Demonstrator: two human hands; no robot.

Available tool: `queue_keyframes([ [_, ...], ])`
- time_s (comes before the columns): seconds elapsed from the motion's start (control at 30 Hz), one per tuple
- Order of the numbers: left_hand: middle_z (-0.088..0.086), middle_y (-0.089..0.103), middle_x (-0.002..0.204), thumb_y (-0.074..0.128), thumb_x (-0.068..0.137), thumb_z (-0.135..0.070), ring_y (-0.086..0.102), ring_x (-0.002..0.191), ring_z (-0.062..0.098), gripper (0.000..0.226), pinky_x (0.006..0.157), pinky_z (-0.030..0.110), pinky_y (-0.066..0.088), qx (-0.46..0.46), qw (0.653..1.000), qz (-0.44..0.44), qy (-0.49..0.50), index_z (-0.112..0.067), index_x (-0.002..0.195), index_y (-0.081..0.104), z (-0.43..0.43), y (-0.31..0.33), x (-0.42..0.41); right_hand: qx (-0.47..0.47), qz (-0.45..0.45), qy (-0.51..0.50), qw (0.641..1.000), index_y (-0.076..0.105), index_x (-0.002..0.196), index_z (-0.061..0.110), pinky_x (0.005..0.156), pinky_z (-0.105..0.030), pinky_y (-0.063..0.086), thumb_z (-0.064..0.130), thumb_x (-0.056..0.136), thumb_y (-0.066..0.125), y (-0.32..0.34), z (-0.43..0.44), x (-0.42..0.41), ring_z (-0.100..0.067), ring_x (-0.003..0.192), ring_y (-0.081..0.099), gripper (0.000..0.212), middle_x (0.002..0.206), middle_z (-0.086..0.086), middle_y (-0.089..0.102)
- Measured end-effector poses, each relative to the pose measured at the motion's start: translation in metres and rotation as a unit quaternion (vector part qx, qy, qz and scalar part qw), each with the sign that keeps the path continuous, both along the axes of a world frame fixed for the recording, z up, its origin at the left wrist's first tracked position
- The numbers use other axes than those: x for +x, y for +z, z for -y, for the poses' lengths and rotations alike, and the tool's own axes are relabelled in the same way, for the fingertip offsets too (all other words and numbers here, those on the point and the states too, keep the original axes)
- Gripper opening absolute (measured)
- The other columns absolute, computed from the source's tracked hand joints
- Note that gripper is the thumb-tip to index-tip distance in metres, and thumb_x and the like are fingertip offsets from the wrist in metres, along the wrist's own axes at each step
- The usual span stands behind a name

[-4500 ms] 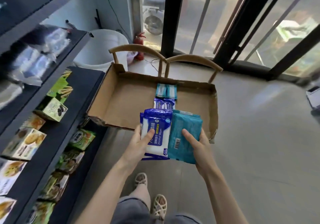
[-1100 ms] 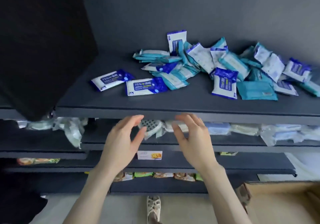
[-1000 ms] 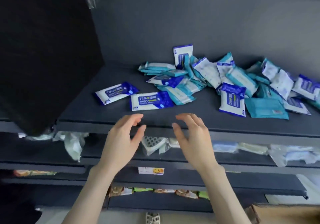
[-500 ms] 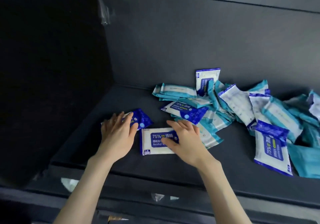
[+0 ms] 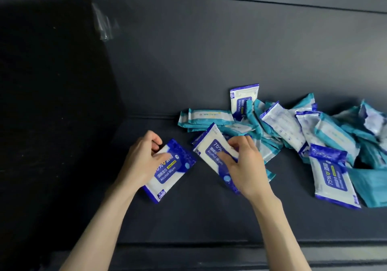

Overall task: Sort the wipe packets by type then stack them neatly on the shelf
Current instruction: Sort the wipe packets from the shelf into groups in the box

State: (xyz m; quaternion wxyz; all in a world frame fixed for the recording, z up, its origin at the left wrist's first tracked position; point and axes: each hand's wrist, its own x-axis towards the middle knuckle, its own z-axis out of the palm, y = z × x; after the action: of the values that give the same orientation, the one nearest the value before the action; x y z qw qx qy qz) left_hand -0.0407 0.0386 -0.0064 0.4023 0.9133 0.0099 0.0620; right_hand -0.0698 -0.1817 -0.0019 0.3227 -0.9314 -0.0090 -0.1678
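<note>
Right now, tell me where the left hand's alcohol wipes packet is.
Head view, left of centre: the alcohol wipes packet is gripped by the left hand on the dark shelf, just left of the second packet in the right hand.

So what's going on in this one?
A person is sorting wipe packets on a dark shelf. The left hand grips one blue-and-white alcohol wipes packet. The right hand pinches a second packet of the same kind beside it, at the edge of the heap. To the right lies a jumbled pile of blue and teal packets mixed together. No neat stack shows yet.
</note>
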Motion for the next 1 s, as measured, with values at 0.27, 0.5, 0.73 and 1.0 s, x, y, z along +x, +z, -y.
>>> queue_keyframes([
  [0.27,0.012,0.069,0.078,0.066,0.087,-0.029,0.065,0.073,0.027,0.023,0.063,0.04,0.05,-0.026,0.997,-0.04,-0.062,-0.006,0.085,0.063,0.02,0.008,0.044,-0.088,-0.094,-0.039,0.991,0.042,0.108,0.01,0.082,-0.035,0.034,0.034,0.095,0.052,0.013,0.012,0.034,-0.028,0.108,0.043,0.029,0.114,-0.003,0.058],
  [0.5,0.008,0.067,0.083,0.054,0.094,-0.032,0.067,0.074,0.026,0.02,0.062,0.043,0.053,-0.071,0.995,-0.034,-0.068,-0.012,0.091,0.05,0.015,0.005,0.047,-0.199,-0.146,-0.03,0.969,0.038,0.108,0.012,0.092,-0.038,0.032,0.046,0.093,0.052,0.013,0.006,0.039,-0.031,0.113,0.042,0.039,0.117,-0.005,0.058],
  [0.73,0.003,0.071,0.091,0.068,0.085,-0.022,0.069,0.082,0.019,0.021,0.081,0.049,0.054,-0.144,0.985,-0.072,-0.063,-0.007,0.096,0.059,0.024,0.004,0.043,-0.234,-0.18,-0.007,0.955,0.054,0.118,0.014,0.099,-0.038,0.026,0.055,0.086,0.056,0.018,0.008,0.054,-0.029,0.119,0.037,0.052,0.12,-0.006,0.048],
  [1.0,0.006,0.071,0.1,0.064,0.089,-0.022,0.07,0.088,0.019,0.027,0.085,0.043,0.055,-0.265,0.95,-0.153,-0.068,-0.007,0.109,0.053,0.037,-0.001,0.034,-0.141,-0.119,0.018,0.983,0.044,0.102,0.012,0.074,-0.033,0.033,0.038,0.089,0.06,0.012,0.004,0.043,-0.029,0.1,0.051,0.033,0.096,-0.004,0.06],
])
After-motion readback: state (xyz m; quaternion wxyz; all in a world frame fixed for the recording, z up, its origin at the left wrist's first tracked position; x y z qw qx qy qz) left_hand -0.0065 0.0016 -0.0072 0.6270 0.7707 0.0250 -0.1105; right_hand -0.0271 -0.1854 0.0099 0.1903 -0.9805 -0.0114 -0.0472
